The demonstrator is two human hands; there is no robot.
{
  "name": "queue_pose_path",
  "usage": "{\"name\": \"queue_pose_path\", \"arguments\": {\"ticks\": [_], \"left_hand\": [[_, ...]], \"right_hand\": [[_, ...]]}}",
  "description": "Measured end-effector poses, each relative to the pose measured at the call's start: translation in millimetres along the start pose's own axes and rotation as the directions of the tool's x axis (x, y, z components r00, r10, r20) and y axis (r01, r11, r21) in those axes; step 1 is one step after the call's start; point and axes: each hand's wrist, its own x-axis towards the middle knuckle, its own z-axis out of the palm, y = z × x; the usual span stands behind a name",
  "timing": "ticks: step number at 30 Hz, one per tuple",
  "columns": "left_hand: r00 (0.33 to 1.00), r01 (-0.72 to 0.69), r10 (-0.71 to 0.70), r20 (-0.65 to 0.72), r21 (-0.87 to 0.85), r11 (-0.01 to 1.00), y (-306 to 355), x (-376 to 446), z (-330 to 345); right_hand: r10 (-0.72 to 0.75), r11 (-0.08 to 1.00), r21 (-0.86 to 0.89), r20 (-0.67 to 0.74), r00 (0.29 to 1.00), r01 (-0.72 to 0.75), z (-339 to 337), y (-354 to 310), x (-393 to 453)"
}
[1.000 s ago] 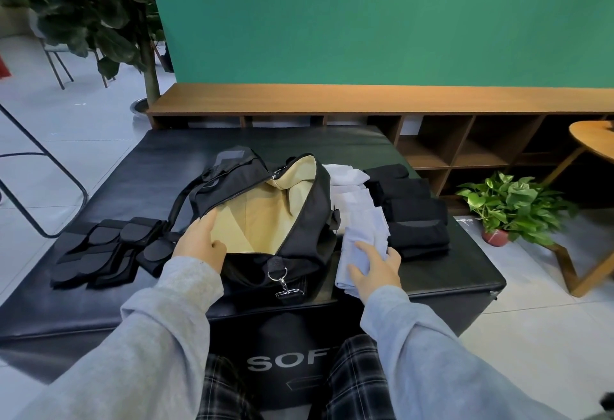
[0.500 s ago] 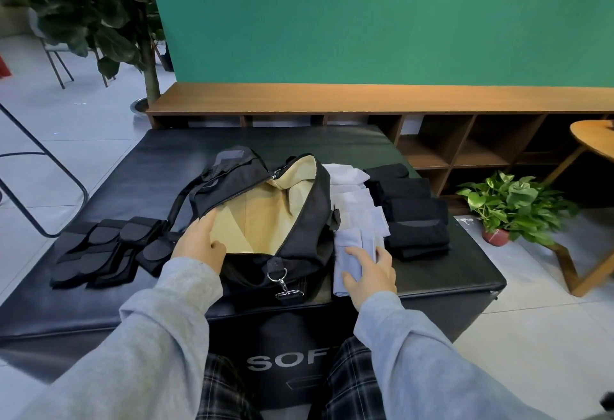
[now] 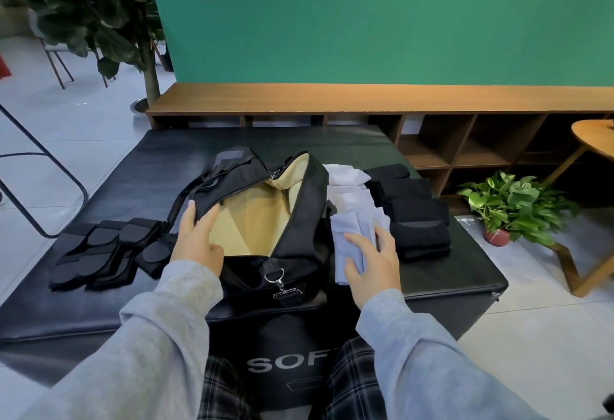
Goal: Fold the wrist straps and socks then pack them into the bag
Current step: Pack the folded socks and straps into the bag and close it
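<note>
The bag [image 3: 265,220] lies unzipped in the middle of the black padded surface [image 3: 332,143], its tan lining showing. Its near-left rim is held back by the left hand [image 3: 196,240], thumb inside the opening and fingers curled over the black edge, apparently so that the mouth is kept wide for packing.

Just right of the bag, the nearest folded pale sock [image 3: 349,246] is being gathered by the right hand [image 3: 372,263]; thumb and fingers are closed round it in a narrow grip, though it looks not yet lifted. More folded white socks [image 3: 345,177] are lined up behind it along the bag's right side, and the black socks [image 3: 418,217] are stacked further right. The wrist straps [image 3: 99,253] are laid in a flat row left of the bag, touching its shoulder strap, presumably ready to go in later.

On the front of the surface, below the bag, the white letters "SOF" can be read; the rest is hidden by the person's knees.
</note>
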Motion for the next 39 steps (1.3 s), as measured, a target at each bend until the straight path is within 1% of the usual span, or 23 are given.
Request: {"name": "queue_pose_path", "arguments": {"ticks": [2,3,4,6,8,9,13,15,20,24,26,30,32,36,39], "left_hand": [[1.0,-0.006,0.005,-0.018,-0.025,1.0,1,0,1],[1.0,-0.009,0.009,-0.024,-0.007,1.0,1,2,1],[1.0,-0.005,0.007,-0.029,0.037,0.999,1,5,1],[0.999,-0.008,0.015,-0.035,0.201,0.98,4,11,2],[0.999,-0.03,0.037,-0.012,0.37,0.929,8,17,3],[0.999,-0.042,0.041,0.013,0.42,0.907,11,20,3],[0.981,-0.14,0.03,0.192,0.595,0.792,21,33,-1],[0.972,-0.176,0.027,0.232,0.651,0.739,26,39,-3],[0.968,-0.236,0.094,0.234,0.713,0.66,37,58,-4],[0.964,-0.247,0.106,0.242,0.689,0.682,45,73,0],[0.969,-0.226,0.1,0.227,0.645,0.73,48,79,1],[0.981,-0.142,0.075,0.18,0.399,0.906,47,92,-3],[0.981,-0.145,0.102,0.165,0.277,0.95,45,97,-7],[0.972,-0.213,0.199,0.126,0.117,0.97,43,102,-15],[0.973,-0.214,0.209,0.095,0.044,0.976,43,105,-20]], "right_hand": [[-0.03,0.998,0.053,-0.04,0.999,0.032,-3,-10,5],[-0.042,0.996,0.077,-0.054,0.998,0.046,-5,-15,8],[-0.057,0.993,0.098,-0.066,0.996,0.063,-7,-21,11],[-0.098,0.986,0.127,-0.074,0.992,0.107,-10,-32,16],[-0.149,0.978,0.137,-0.067,0.987,0.157,-11,-43,20],[-0.172,0.973,0.144,-0.064,0.983,0.18,-11,-47,22],[-0.213,0.958,0.188,-0.034,0.976,0.216,-4,-61,33],[-0.224,0.951,0.212,-0.029,0.974,0.225,2,-66,39],[-0.201,0.939,0.287,0.02,0.979,0.187,13,-80,53],[-0.227,0.928,0.321,0.086,0.97,0.189,21,-90,62],[-0.242,0.925,0.33,0.123,0.962,0.19,27,-92,65],[-0.254,0.934,0.304,0.204,0.945,0.185,40,-96,72],[-0.253,0.939,0.295,0.25,0.935,0.175,46,-97,74],[-0.243,0.953,0.255,0.324,0.914,0.163,59,-98,77],[-0.194,0.971,0.206,0.37,0.909,0.123,69,-100,82]]}}
